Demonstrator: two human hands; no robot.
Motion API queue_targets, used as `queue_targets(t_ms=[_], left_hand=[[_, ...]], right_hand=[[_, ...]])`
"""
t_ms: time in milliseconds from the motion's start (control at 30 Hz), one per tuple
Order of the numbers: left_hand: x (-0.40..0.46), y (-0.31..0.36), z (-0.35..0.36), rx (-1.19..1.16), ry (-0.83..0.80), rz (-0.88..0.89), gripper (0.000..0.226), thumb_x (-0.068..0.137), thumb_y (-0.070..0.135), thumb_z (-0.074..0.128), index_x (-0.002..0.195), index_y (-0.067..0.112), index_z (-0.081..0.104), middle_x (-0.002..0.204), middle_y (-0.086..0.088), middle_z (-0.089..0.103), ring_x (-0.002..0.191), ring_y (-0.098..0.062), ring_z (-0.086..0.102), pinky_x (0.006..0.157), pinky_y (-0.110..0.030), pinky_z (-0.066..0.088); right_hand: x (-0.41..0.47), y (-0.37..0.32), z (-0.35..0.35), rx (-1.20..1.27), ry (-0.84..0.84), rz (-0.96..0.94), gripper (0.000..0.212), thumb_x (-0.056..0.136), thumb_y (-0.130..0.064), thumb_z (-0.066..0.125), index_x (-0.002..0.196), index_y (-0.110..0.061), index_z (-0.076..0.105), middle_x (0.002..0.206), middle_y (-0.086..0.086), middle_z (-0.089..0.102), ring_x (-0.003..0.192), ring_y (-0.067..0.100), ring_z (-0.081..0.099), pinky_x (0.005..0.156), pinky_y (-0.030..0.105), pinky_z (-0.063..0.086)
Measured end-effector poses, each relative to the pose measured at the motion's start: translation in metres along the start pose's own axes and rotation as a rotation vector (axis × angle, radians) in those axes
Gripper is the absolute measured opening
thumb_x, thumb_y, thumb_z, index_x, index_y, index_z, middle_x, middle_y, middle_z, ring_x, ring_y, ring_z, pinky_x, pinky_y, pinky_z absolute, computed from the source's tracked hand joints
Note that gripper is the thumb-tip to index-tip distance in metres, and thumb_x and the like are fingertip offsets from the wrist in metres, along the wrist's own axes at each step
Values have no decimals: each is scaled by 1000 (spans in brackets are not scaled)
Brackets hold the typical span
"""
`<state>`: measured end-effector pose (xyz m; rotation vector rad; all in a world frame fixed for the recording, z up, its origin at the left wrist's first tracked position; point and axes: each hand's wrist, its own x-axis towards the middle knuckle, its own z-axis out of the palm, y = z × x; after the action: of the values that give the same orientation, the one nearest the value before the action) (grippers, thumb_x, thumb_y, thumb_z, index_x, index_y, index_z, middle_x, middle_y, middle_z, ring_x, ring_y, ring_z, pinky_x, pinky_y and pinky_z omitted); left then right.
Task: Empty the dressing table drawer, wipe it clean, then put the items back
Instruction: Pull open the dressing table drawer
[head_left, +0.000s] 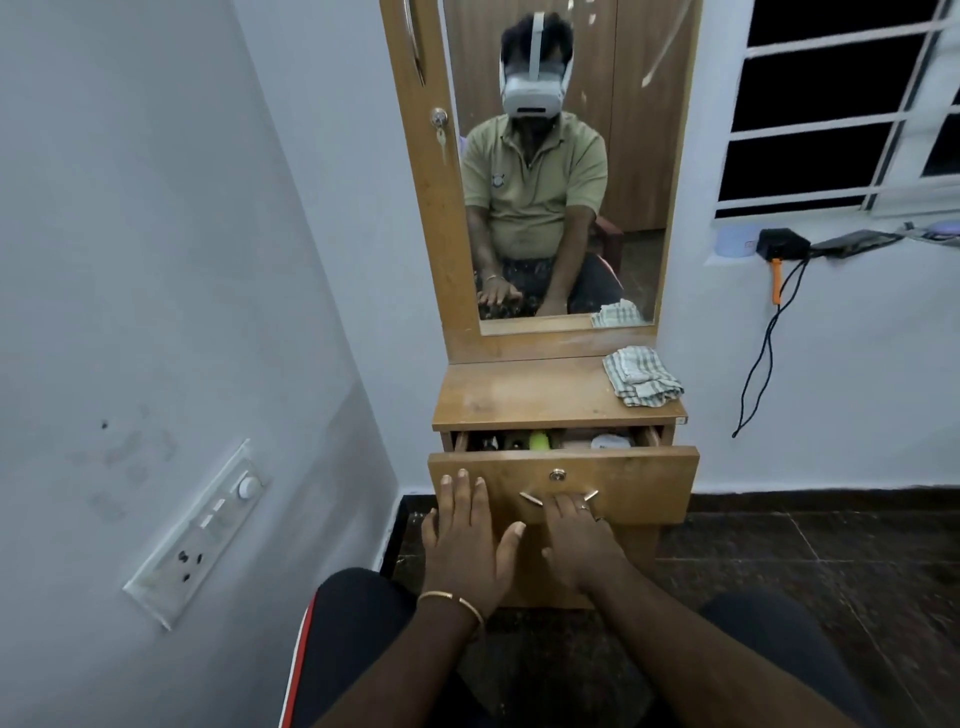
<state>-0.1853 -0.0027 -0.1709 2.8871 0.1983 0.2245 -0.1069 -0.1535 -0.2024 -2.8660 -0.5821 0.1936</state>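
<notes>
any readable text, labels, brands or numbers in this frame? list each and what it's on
None can be read.
White container in the open drawer: dark marks on top, too blurred to read.
Shirt badge in the mirror: too small and mirrored to read.
Small sticker on the tabletop's right edge: too small to read.
Switch panel on the left wall: no legible markings.
</notes>
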Motion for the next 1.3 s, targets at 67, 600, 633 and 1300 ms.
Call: queue_targets(t_ms=[67,600,633,1300], left_hand=[[-5,1,0,-80,19,-22,82,88,66,10,156,21,11,165,1,-1,151,-19,-11,119,-50,7],[13,-76,32,-1201,278,-743,63,88,71,23,108,31,68,124,-1,65,116,-25,56,109,-56,35],[15,-80,31,-1280,256,-767,63,90,72,23,101,30,70,119,-1,68,110,-25,60,106,-55,40],[34,-105,40,-1436,142,-823,71,94,66,31,98,7,69,102,-15,72,92,-33,65,104,-58,42]], right_hand=[[-10,-3,2,-6,-3,-1,73,91,-35,61,151,-19,22,156,2,26,147,24,19,109,48,35],[-61,-26,-5,39,-91,29,54,98,-32,48,147,-21,30,151,0,35,139,22,34,103,40,40],[-62,-28,-8,24,-114,30,51,98,-32,47,146,-21,32,149,1,37,137,23,37,102,38,40],[-80,-66,-31,-213,-465,-53,59,99,-39,51,145,-3,41,147,21,41,135,37,35,106,47,33]])
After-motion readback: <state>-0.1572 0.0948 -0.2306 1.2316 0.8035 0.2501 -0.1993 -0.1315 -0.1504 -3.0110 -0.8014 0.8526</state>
